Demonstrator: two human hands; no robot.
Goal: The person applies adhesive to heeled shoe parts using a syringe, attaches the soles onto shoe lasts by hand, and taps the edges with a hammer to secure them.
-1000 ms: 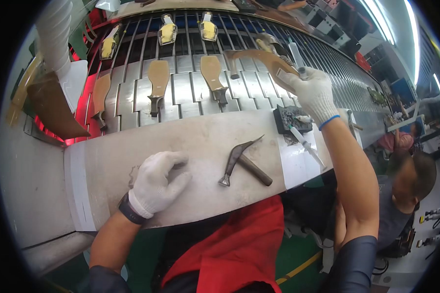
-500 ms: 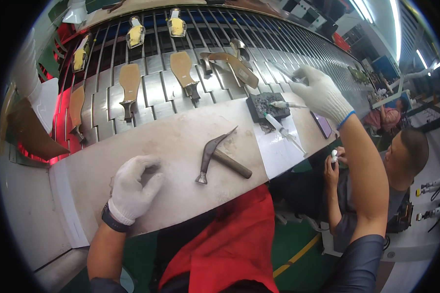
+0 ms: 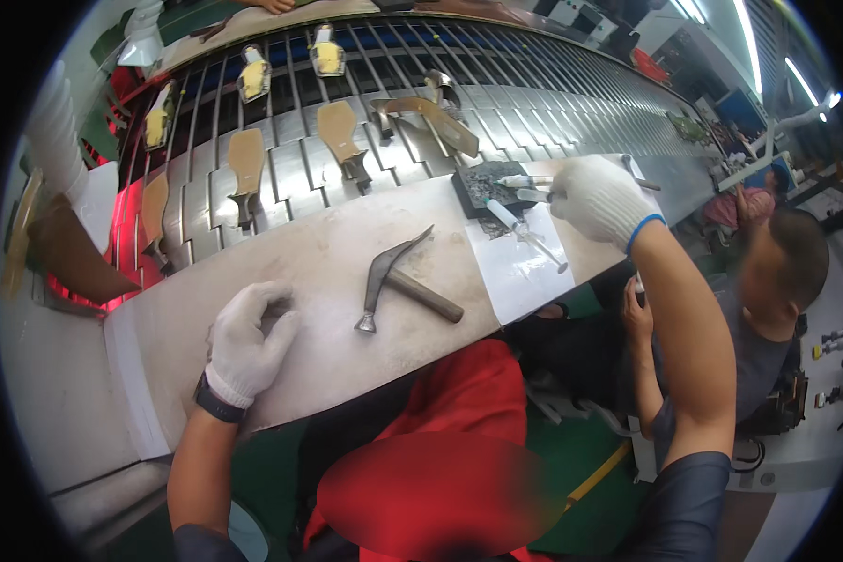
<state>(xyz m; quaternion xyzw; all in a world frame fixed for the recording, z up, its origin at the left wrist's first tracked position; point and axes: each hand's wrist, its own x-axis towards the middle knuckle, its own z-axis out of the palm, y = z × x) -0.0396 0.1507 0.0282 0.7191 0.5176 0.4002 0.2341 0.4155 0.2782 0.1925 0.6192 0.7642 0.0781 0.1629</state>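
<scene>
A thin white pen-like tool point(image 3: 525, 181) is taken at its rear end by the gloved right hand point(image 3: 598, 199), fingers closed around it, above the dark tray point(image 3: 482, 187) at the far edge of the workbench point(image 3: 328, 281). The tool is judged light, stiff and a little slippery, so a pinch near its back is suitable. The right arm is stretched forward. The gloved left hand point(image 3: 245, 342) is rested on the bench, fingers loosely curled, holding nothing, near the hammer point(image 3: 398, 279).
</scene>
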